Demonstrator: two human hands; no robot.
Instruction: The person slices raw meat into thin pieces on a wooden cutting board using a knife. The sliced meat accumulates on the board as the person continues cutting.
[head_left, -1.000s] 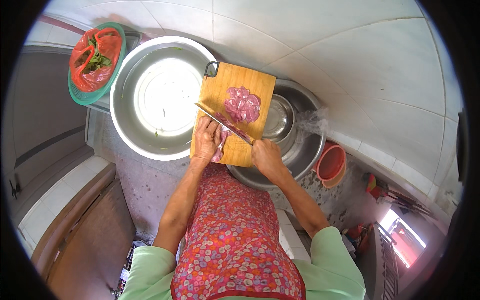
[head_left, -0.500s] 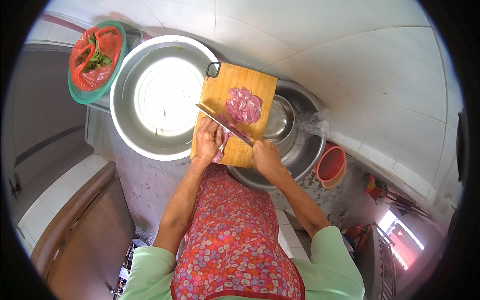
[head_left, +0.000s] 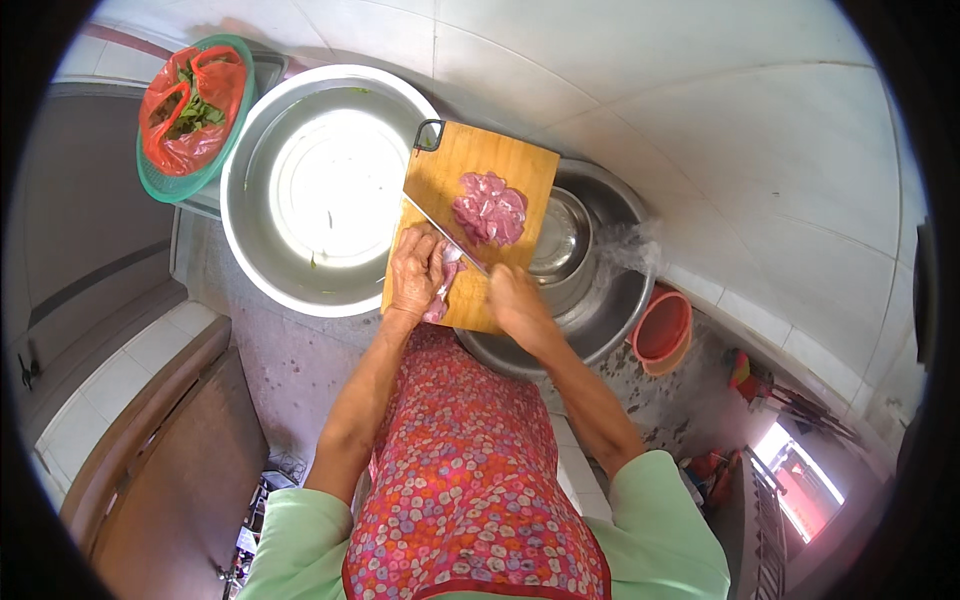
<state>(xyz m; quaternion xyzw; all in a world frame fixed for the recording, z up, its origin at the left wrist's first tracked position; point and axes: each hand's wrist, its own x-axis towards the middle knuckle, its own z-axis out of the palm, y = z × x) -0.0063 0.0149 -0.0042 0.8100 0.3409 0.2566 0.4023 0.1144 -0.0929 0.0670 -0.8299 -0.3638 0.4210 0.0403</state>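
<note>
A wooden cutting board (head_left: 480, 150) with a black handle rests across two basins. A heap of sliced pink meat (head_left: 490, 210) lies on its upper right. My left hand (head_left: 414, 275) presses a piece of raw meat (head_left: 445, 290) on the board's lower left, fingers curled over it. My right hand (head_left: 512, 292) grips a knife (head_left: 440, 225), slightly blurred, its blade slanting to the upper left beside my left fingertips, over the meat.
A large steel basin of water (head_left: 260, 200) stands left; a steel basin (head_left: 620, 300) holding a bowl (head_left: 565, 230) and clear plastic is right. A green basket (head_left: 160, 185) with red-bagged leafy greens, red buckets (head_left: 660, 330) and the tiled wall (head_left: 750, 150) surround them.
My right hand and the knife have shifted up and left, and the blade now looks thinner, turned more edge-down. My left hand stays on the meat.
</note>
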